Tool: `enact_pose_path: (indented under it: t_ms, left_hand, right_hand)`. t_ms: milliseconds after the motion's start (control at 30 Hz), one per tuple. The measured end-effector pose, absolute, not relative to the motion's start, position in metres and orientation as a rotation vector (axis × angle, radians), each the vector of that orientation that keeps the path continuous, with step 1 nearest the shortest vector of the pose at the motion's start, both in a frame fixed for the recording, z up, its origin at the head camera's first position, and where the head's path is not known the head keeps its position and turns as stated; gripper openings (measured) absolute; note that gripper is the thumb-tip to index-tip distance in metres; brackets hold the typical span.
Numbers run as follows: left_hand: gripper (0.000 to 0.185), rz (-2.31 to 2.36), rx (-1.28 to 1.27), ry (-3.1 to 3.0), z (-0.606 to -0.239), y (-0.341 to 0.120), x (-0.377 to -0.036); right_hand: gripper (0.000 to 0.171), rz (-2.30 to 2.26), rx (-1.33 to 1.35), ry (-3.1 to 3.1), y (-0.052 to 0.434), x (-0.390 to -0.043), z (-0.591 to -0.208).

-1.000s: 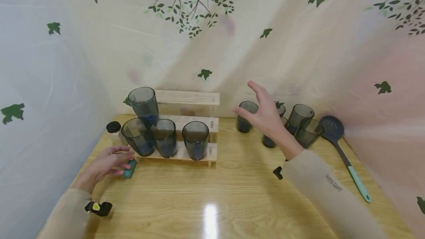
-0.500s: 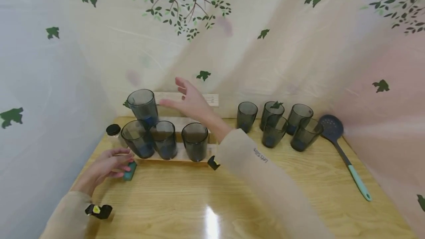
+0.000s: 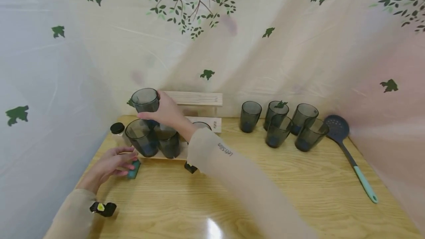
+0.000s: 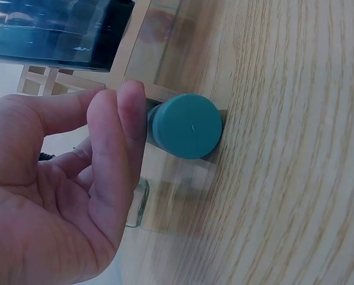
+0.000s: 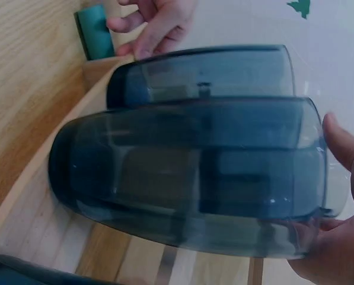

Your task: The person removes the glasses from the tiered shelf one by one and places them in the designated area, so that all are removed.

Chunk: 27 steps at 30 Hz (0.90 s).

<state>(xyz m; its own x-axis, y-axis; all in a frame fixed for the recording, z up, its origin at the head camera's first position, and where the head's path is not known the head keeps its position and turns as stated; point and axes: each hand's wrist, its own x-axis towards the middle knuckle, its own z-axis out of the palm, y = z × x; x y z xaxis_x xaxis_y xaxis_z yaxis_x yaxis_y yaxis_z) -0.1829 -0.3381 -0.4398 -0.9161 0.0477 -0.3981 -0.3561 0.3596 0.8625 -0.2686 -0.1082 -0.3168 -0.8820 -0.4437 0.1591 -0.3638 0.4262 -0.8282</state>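
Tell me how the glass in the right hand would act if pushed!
That upper glass may slip, because its sides look smooth. It might break if dropped, since its see-through walls look like glass. Pushed, it could knock the front glass close by.

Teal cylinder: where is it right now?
Head view, left side: the teal cylinder is on the table by the fingertips of the left hand, just in front of the wooden rack's left end.

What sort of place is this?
Probably a staged tabletop recording area, not a working kitchen: a leaf-printed sheet hangs behind a wooden table, with drinking glasses and a skimmer set out.
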Motion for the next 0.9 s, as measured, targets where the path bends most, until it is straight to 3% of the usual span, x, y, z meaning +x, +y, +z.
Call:
enact_pose_path:
  t_ms: [233,900]
  left_hand:
    - [0.075,1.585,-0.272,2.270,-0.4417,-0.3389,-0.1833]
    - [0.077,1.580,-0.262,2.253,-0.4414,-0.3397,-0.1861]
  right_hand:
    - [0.083,-1.587,-0.674,2.613,-0.1133,-0.2661,-0.3230]
    - [0.077,-1.701,-0.627,2.577,-0.1075,-0.2640,-0.3240]
